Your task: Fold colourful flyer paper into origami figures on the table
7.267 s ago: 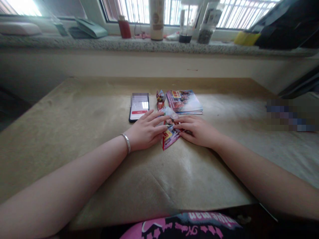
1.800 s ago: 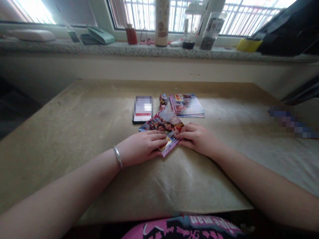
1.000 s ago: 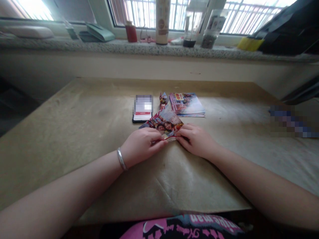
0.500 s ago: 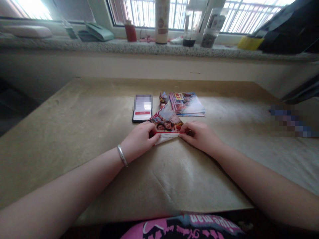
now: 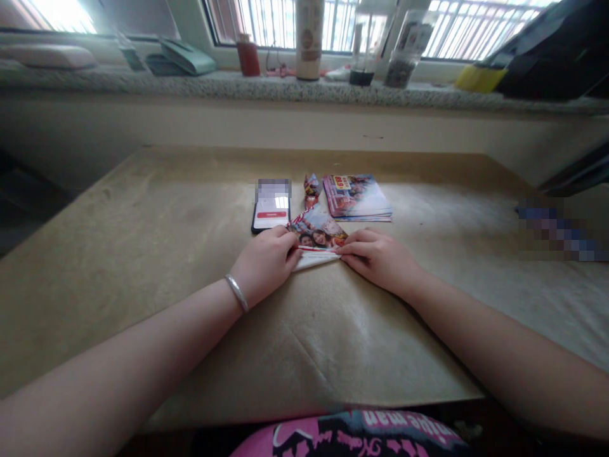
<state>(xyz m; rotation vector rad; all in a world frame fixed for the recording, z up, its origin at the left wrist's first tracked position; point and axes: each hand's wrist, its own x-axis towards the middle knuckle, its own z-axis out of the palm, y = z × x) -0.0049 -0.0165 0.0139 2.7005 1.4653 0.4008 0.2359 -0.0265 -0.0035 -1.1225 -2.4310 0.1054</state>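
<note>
A folded, printed paper sheet (image 5: 318, 231) lies on the table between my hands, its top coming to a point and a white strip along its near edge. My left hand (image 5: 269, 254), with a silver bangle on the wrist, has its fingers closed on the sheet's left corner. On the right corner, my right hand (image 5: 373, 254) presses with thumb and fingers together. Just behind the sheet stands a small folded paper piece (image 5: 311, 188) with the same kind of print. A phone (image 5: 271, 212) with a lit screen lies beyond my left hand.
A stack of printed leaflets (image 5: 359, 200) lies right of the small folded piece. The table (image 5: 166, 241) has a tan cover. Bottles, such as a red one (image 5: 248, 57), line the granite windowsill (image 5: 266, 90). A blurred-out item (image 5: 561, 231) is at the far right.
The near edge of the paper sheet has come down flatter on the table. My right fingers have straightened and lie lower against its corner; my left fingers have drawn closer together.
</note>
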